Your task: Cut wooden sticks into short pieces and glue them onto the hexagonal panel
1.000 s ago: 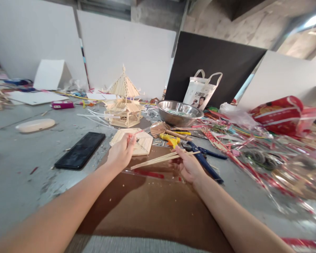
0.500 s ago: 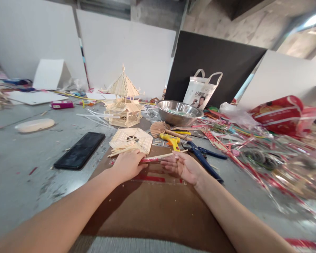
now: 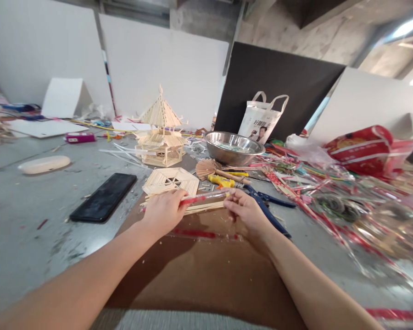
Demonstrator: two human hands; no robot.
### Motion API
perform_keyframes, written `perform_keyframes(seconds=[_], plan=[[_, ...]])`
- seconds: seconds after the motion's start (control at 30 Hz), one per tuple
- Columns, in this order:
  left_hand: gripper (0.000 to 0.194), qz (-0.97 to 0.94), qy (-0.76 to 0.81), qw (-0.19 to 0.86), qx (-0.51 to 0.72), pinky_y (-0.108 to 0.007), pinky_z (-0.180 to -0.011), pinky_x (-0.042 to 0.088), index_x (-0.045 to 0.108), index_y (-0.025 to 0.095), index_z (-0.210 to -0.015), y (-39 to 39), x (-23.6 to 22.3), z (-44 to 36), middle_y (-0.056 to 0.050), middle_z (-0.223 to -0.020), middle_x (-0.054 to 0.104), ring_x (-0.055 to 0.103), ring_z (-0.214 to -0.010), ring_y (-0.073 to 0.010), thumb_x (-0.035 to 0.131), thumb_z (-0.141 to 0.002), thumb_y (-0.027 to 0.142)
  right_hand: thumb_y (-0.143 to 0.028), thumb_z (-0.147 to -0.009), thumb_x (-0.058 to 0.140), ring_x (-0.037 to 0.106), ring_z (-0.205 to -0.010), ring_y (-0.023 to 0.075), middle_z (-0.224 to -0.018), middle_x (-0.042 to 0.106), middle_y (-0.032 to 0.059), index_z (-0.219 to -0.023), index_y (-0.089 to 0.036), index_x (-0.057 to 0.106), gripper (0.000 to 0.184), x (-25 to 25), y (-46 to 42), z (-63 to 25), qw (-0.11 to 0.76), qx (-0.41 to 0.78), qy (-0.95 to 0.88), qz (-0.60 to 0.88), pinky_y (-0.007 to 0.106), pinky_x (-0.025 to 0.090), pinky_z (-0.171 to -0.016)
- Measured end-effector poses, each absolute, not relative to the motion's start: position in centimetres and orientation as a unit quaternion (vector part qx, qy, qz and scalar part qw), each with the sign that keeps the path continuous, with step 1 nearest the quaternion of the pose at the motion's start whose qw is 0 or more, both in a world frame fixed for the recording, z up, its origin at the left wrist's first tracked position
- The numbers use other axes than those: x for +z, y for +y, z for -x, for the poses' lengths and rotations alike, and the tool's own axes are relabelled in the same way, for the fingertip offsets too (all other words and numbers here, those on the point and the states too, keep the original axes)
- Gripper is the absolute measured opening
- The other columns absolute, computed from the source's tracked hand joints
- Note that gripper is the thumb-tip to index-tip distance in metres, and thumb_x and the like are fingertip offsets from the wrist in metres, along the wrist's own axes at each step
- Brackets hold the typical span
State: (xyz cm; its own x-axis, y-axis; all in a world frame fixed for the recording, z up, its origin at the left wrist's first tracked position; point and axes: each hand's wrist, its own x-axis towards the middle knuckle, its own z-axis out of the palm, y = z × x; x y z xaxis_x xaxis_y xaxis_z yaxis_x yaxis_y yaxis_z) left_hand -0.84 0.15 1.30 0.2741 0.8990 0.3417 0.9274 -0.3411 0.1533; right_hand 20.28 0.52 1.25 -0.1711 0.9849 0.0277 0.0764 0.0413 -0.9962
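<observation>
My left hand (image 3: 165, 211) is closed round one end of a narrow clear plastic sleeve (image 3: 196, 199) with red print. The fingers of my right hand (image 3: 242, 208) pinch the sleeve's other end, so it stretches between both hands. Just below it, several thin pale wooden sticks (image 3: 206, 208) reach from my left hand toward my right fingers; whether either hand grips them I cannot tell. Another clear strip with red print (image 3: 196, 233) lies on the brown board (image 3: 206, 279). Behind my left hand is a flat hexagonal stick panel (image 3: 187, 183) with loose sticks on it.
A stick pavilion model (image 3: 161, 137) stands behind the panel. Nearby are a yellow glue gun (image 3: 220, 180), blue-handled pliers (image 3: 270, 211), a brush (image 3: 209, 169) and a metal bowl (image 3: 234, 156). A phone (image 3: 105, 197) lies left; plastic wrappers (image 3: 330, 220) crowd the right.
My right hand has turned over, from fingers spread with palm up to a pinch on the sleeve's end. The sleeve has risen slightly, and several sticks now show below it.
</observation>
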Motion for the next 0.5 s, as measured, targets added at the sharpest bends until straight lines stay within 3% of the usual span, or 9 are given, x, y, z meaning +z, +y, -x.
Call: perform_keyframes(seconds=[0.1, 0.23, 0.37, 0.5], plan=[[0.023, 0.809, -0.561, 0.05, -0.167, -0.029, -0.059, 0.039, 0.053, 0.023, -0.091, -0.2, 1.3, 0.7, -0.003, -0.08, 0.062, 0.057, -0.073, -0.0202, 0.039, -0.075, 0.03, -0.026, -0.066, 0.058, 0.043, -0.038, 0.0041, -0.062, 0.05, -0.0053, -0.107, -0.02, 0.043, 0.044, 1.6, -0.4, -19.7, 0.397, 0.562, -0.613, 0.387, 0.017, 0.035, -0.035], [0.018, 0.852, -0.492, 0.045, -0.171, -0.027, -0.063, 0.039, 0.055, 0.022, -0.085, -0.4, 0.9, 0.4, -0.003, -0.08, 0.062, 0.056, -0.078, -0.0184, 0.041, -0.074, 0.023, -0.034, -0.073, 0.049, 0.047, -0.039, 0.0058, -0.06, 0.055, 0.0002, -0.08, -0.013, 0.059, 0.024, 1.4, -1.2, -18.8, 0.33, 0.598, -0.639, 0.353, 0.018, 0.035, -0.037], [0.021, 0.859, -0.478, 0.031, -0.181, -0.027, -0.067, 0.038, 0.056, 0.021, -0.086, -0.1, 0.6, 0.4, -0.003, -0.077, 0.062, 0.055, -0.078, -0.0168, 0.037, -0.078, 0.025, -0.031, -0.072, 0.051, 0.05, -0.044, 0.0079, -0.057, 0.058, 0.0002, -0.063, -0.015, 0.06, 0.02, 1.5, -0.6, -19.2, 0.439, 0.63, -0.541, 0.342, 0.02, 0.039, -0.042], [0.024, 0.845, -0.502, 0.018, -0.186, -0.027, -0.063, 0.038, 0.055, 0.022, -0.086, 0.4, 0.4, 0.5, -0.002, -0.077, 0.062, 0.056, -0.076, -0.0168, 0.034, -0.079, 0.033, -0.031, -0.073, 0.048, 0.049, -0.044, 0.0049, -0.053, 0.058, -0.0069, -0.06, -0.023, 0.058, 0.018, 3.7, 0.2, -22.9, 0.615, 0.666, -0.372, 0.199, 0.018, 0.04, -0.046]])
